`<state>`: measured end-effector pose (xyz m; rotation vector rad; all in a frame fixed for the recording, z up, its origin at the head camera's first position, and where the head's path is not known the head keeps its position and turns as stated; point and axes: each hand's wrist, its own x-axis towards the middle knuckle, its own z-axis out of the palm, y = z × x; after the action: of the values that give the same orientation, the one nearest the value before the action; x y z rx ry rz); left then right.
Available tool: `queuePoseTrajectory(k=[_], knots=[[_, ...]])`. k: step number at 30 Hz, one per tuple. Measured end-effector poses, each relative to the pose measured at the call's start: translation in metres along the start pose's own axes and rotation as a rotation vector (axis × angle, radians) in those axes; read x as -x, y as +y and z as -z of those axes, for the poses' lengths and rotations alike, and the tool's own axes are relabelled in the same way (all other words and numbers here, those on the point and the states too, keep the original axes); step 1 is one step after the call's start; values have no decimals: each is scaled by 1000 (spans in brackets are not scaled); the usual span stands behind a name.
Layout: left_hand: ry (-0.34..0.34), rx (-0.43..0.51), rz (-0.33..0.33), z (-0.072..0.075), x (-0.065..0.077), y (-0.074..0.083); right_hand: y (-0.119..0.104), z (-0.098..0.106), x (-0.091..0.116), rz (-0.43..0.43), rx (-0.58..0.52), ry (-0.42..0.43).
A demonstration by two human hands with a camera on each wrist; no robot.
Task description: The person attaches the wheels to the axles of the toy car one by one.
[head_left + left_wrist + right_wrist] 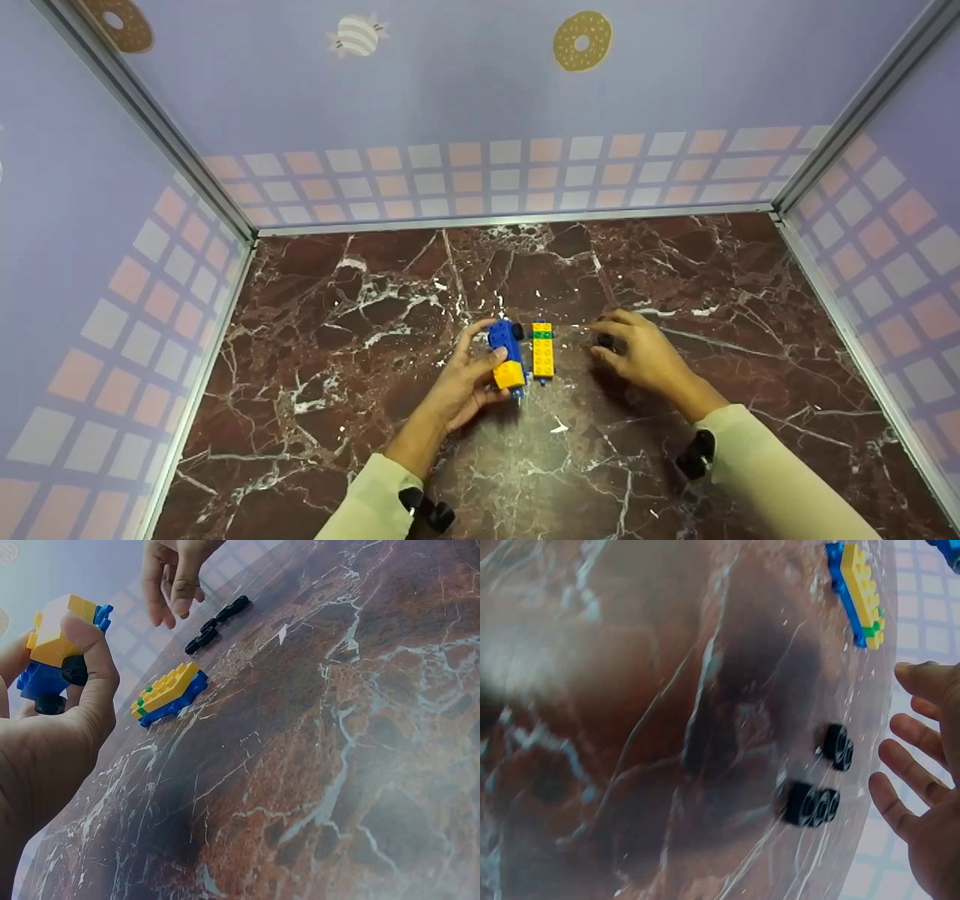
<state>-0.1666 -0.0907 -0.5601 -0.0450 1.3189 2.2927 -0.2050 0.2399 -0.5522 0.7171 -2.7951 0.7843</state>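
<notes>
On the table [315, 442], black wheels [802, 804] are lying unfitted, right hand [646, 354] spread nearby, left hand [463, 382] gripping a wheeled toy car [512, 351].

Dressed in a plain, pale cream fabric left sleeve [367, 502] and a matching, pale cream fabric right sleeve [780, 472].
Long in cut, soft and smooth-looking over both forearms; fitted at the inner edge on the left with a small, black, rounded two-part device [440, 517], and on the right with a compact, black, chunky device [695, 454], both dark against the light cloth, with finer markings too small to tell; bare beyond the fabric on the left hand [469, 379] and right hand [641, 351] alike.
</notes>
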Motion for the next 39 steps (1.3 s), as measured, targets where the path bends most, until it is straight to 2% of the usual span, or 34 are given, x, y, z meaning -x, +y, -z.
queuePoseTrajectory(k=[7,18,28,39], knots=[[0,3,-7,2,0,0,11,7,10,-94,29,-35],[4,4,-7,7,0,-2,29,12,21,-101,62,-56],[21,11,-12,8,0,-3,37,14,33,-118,82,-65],[13,13,-6,8,1,-2,43,14,36,-139,71,-92]])
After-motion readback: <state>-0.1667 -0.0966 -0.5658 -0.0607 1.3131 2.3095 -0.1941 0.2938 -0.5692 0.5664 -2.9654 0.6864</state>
